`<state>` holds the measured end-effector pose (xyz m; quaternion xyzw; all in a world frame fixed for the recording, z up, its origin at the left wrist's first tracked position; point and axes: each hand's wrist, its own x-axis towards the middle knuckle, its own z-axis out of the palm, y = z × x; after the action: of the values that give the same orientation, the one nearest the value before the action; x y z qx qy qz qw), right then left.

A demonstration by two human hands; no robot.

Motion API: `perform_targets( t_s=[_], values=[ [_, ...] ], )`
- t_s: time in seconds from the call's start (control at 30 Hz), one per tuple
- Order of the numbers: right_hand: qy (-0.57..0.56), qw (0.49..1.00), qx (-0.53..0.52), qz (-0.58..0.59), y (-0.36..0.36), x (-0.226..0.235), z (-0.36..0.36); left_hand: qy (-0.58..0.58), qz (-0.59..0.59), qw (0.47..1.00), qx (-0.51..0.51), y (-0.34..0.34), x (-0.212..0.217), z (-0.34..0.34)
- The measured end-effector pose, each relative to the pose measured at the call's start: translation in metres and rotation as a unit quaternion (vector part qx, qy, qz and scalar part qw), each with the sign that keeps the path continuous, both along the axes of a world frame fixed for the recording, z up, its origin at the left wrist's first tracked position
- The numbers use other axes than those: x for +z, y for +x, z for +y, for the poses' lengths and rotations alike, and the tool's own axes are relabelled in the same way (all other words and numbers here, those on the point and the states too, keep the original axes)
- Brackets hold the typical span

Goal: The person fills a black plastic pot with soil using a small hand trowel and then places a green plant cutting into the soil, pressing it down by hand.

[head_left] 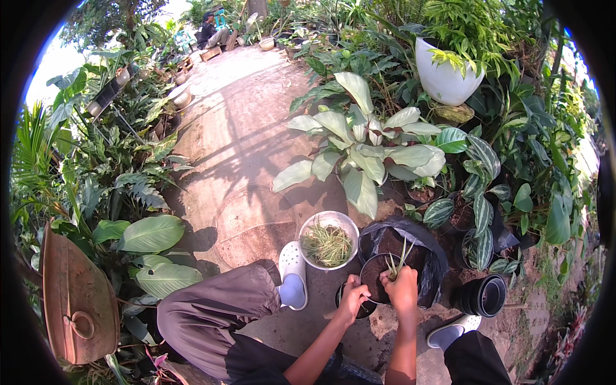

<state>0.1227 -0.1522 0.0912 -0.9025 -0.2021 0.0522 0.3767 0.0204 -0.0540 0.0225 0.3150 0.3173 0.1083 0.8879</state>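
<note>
A black plant pot (373, 273) filled with dark soil stands between my hands. My left hand (351, 299) is closed at its near left rim, thumb and fingers pinched together there. In the pot's right side is a small plant with narrow, spiky leaves (402, 255), and my right hand (403, 289) is closed around its base; the fingertips are partly hidden. Behind and to the right, an open black plastic bag (437, 260) holds more dark soil. A white bucket (350, 226) full of thin green and yellowish plantlets sits beyond my left hand. Another black pot shows partly below that hand.
Nested black pots (484, 296) lie tilted to the right, near my right foot. A large pale-leaved plant (372, 154) spreads beyond the bucket. Potted foliage lines both sides of the concrete path (250, 141). A brown urn (80, 301) stands left; a person (208, 32) sits far off.
</note>
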Motion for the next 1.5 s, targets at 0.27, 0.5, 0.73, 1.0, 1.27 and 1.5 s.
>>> perform_targets(
  t_s=[0.27,0.5,0.73,1.0,1.27,1.5],
  values=[
    [-0.004,1.000,-0.024,0.011,-0.007,0.016,0.009,0.011,0.003,1.000,0.003,-0.002,-0.001,0.001],
    [-0.025,1.000,-0.010,-0.004,-0.007,0.010,0.005,0.010,-0.003,1.000,0.003,-0.001,0.004,0.000],
    [-0.019,1.000,0.011,0.022,-0.013,0.035,0.005,0.009,0.003,1.000,-0.001,-0.001,0.003,-0.001],
    [-0.069,0.997,-0.004,0.041,-0.012,0.035,0.006,0.020,0.013,1.000,-0.014,-0.001,0.007,0.000],
    [-0.103,0.994,-0.013,0.029,-0.008,0.031,0.010,0.037,0.031,0.999,-0.022,-0.001,0.007,-0.003],
    [-0.128,0.991,-0.021,0.019,-0.004,0.012,0.007,0.044,0.047,0.997,-0.044,-0.001,0.016,-0.007]
  ],
)
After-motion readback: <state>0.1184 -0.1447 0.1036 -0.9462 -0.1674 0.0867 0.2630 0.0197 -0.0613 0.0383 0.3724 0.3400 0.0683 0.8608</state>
